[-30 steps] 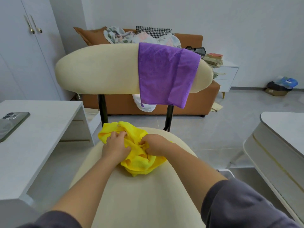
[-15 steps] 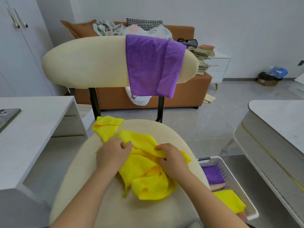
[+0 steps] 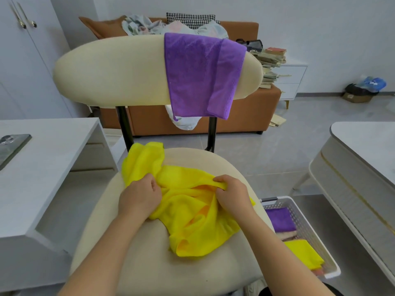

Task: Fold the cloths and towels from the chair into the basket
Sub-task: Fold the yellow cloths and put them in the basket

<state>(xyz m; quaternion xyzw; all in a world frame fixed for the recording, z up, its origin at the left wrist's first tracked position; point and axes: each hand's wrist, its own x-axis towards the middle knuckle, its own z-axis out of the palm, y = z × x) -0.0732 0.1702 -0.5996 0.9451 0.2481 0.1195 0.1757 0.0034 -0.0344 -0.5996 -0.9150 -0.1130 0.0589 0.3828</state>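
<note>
A crumpled yellow cloth (image 3: pixel 188 212) lies on the cream chair seat (image 3: pixel 149 263). My left hand (image 3: pixel 140 196) grips its left part with curled fingers. My right hand (image 3: pixel 232 194) pinches a fold along its upper right edge. Draped over the right half of the chair's backrest (image 3: pixel 111 69) hangs a purple towel (image 3: pixel 201 75). On the floor to the right of the seat stands a white perforated basket (image 3: pixel 307 223); folded purple, pink and yellow cloths lie inside it.
A white desk (image 3: pixel 42 167) with a phone (image 3: pixel 11 146) stands on the left. At the right is a white rounded table (image 3: pixel 363 163). Behind the chair is an orange sofa (image 3: pixel 245 116) piled with clothes, then a drawer unit stacked with books.
The yellow cloth has been pulled from a tight bunch into a wider spread. My hands have moved apart, the right one toward the right. The view tilted down and the basket came in.
</note>
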